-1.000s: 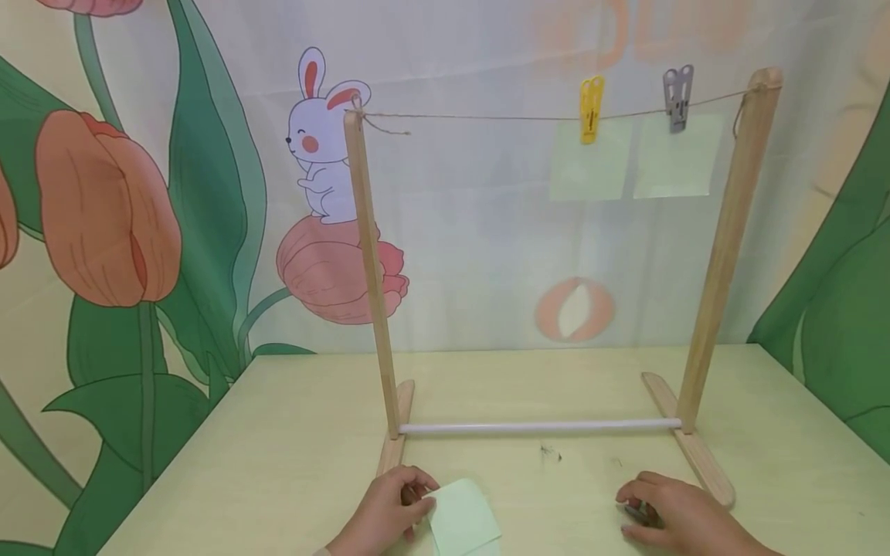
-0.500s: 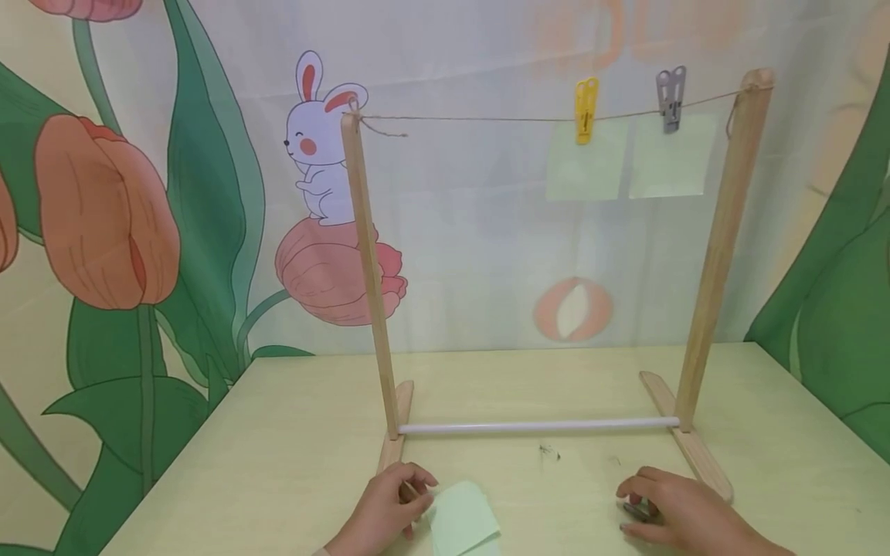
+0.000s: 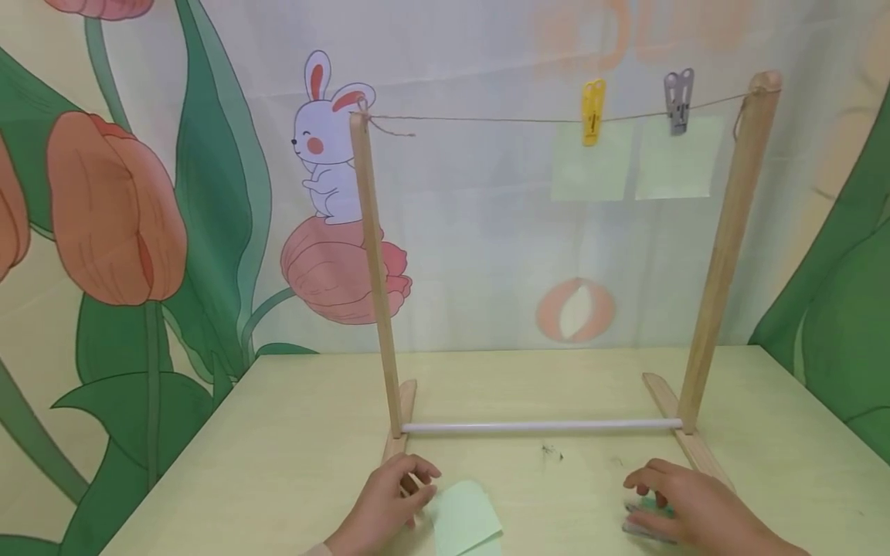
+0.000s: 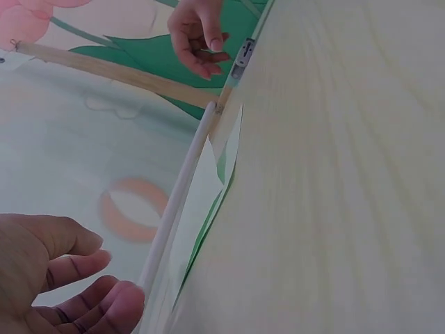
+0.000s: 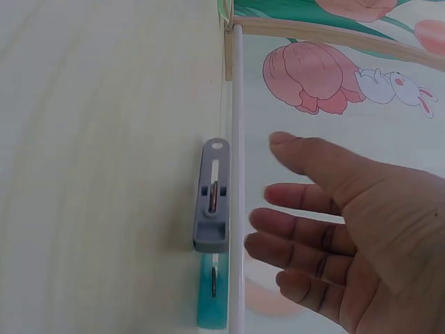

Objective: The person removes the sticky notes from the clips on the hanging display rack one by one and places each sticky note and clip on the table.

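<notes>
My left hand (image 3: pixel 382 498) hovers beside a small stack of pale green paper squares (image 3: pixel 464 513), its fingers relaxed and holding nothing. In the left wrist view the paper (image 4: pixel 198 209) has a lifted, bent corner. My right hand (image 3: pixel 702 502) is just over two clothespins at the front right, fingers loosely bent around air. The right wrist view shows a grey clothespin (image 5: pixel 212 198) and, past it, a teal clothespin (image 5: pixel 212 299), both lying on the table apart from the fingers. In the head view, the right hand partly covers them.
A wooden stand with a left post (image 3: pixel 375 270), right post (image 3: pixel 730 255) and white crossbar (image 3: pixel 542 426) stands ahead. From its string (image 3: pixel 480 119) hang two paper squares, pinned by a yellow clothespin (image 3: pixel 592 112) and a grey one. A printed curtain (image 3: pixel 473 255) hangs behind the table (image 3: pixel 278 432).
My left hand has drawn away from the paper's edge and its fingers have loosened. The right hand has risen slightly, bringing the teal clothespin into view beneath it.
</notes>
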The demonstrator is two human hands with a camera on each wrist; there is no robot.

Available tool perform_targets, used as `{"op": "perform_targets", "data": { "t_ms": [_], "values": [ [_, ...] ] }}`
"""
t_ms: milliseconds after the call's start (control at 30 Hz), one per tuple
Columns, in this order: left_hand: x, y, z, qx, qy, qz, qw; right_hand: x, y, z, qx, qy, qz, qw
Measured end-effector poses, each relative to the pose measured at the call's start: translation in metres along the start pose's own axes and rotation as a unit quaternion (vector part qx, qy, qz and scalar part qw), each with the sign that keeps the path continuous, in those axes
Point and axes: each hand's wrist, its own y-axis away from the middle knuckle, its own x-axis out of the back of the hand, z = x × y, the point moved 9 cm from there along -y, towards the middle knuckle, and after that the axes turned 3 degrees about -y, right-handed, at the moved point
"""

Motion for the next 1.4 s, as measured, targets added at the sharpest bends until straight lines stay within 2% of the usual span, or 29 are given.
{"op": "perform_targets", "data": {
  "t_ms": [200, 333, 567, 767, 1000, 1233, 1400],
  "values": [
    [0.002, 0.000, 0.011, -0.031, -0.004, 0.005, 0.9995, 0.008, 0.001, 0.001, -0.012, 0.000, 0.012, 1.000],
    [0.003, 0.000, 0.016, -0.045, 0.001, 0.007, 0.9990, 0.015, 0.001, -0.001, -0.002, 0.000, 0.027, 1.000],
    [0.010, -0.002, 0.025, -0.053, 0.005, 0.018, 0.9984, 0.032, -0.002, -0.013, 0.056, -0.004, 0.084, 0.995],
    [0.013, -0.005, 0.040, -0.067, 0.015, 0.023, 0.9974, 0.040, -0.008, -0.013, 0.024, -0.040, 0.065, 0.997],
    [0.014, -0.010, 0.055, -0.077, 0.020, 0.030, 0.9964, 0.054, -0.013, -0.024, 0.053, -0.049, 0.091, 0.993],
    [0.012, -0.020, 0.077, -0.095, 0.033, 0.029, 0.9945, 0.066, -0.020, -0.035, 0.058, -0.066, 0.089, 0.992],
    [0.012, -0.028, 0.091, -0.111, 0.049, 0.032, 0.9921, 0.080, -0.026, -0.045, 0.081, -0.059, 0.116, 0.988]
  ]
}}
